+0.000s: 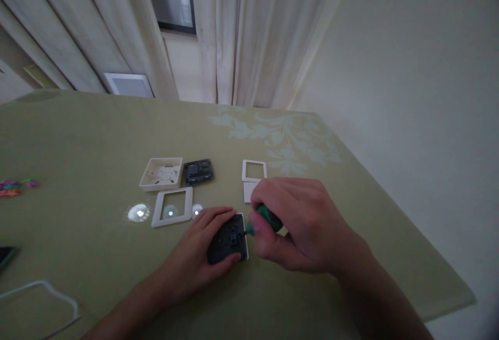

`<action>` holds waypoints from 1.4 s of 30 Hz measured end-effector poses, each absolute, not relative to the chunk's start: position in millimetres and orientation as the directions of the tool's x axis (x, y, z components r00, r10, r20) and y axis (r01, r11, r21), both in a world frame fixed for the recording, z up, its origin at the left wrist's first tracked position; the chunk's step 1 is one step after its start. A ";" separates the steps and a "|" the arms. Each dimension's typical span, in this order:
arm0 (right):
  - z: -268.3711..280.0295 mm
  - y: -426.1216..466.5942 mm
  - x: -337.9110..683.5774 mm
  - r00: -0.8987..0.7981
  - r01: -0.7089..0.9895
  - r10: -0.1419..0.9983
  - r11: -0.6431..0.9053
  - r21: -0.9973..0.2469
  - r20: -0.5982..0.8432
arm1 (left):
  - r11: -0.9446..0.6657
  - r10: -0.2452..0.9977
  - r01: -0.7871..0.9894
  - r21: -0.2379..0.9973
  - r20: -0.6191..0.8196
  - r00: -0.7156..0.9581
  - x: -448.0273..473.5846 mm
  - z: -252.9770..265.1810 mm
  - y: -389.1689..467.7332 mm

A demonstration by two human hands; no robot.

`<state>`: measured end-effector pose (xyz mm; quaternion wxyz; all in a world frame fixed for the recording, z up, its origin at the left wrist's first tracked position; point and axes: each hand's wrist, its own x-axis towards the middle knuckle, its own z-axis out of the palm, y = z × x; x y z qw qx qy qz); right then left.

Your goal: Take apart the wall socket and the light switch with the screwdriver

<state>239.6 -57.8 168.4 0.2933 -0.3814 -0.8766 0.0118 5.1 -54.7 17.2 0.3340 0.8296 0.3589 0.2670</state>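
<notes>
My left hand (pixel 197 254) grips a black switch module (pixel 224 244) with a white edge, its dark back turned up, thumb at the near side and fingers at the far side. Closed around the green handle of a screwdriver (pixel 270 219) is my right hand (pixel 312 225). The screwdriver's thin dark tip reaches the middle of the module's right part; whether it sits in a screw is too small to tell. Just beyond my right hand lie a small white frame (pixel 254 179) and a white plate (pixel 248 193), partly covered by my knuckles.
An open white mounting box (pixel 156 188), a second black module (pixel 199 171) and a larger white frame (pixel 155 216) lie on the green-covered table (pixel 117 132). A white cable (pixel 58 294), a dark device (pixel 5 254) and small colourful items (pixel 11 189) are at the left.
</notes>
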 end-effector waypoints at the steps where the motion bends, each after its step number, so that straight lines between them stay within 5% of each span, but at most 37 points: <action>1: 167.5 -57.3 239.7 -0.526 0.678 0.668 0.703 -0.214 0.526 | -0.515 0.784 0.432 0.741 0.204 0.586 5.3 16.2 -54.6; 4: 165.4 -56.0 240.2 -0.498 0.714 0.669 0.677 -0.177 0.552 | -0.529 0.800 0.484 0.697 0.220 0.558 4.7 11.8 -54.7; 12: 170.1 -55.6 244.3 -0.497 0.683 0.759 0.641 -0.349 0.421 | -0.521 0.801 0.489 0.699 0.204 0.562 4.3 10.5 -53.5; 25: 170.4 -53.6 246.4 -0.446 0.751 0.800 0.578 -0.318 0.401 | -0.505 0.805 0.458 0.732 0.208 0.556 2.6 7.8 -53.4; 42: 170.8 -57.7 245.6 -0.354 0.768 0.728 0.584 -0.261 0.587 | -0.413 0.767 0.332 0.848 0.127 0.629 -0.5 15.6 -54.0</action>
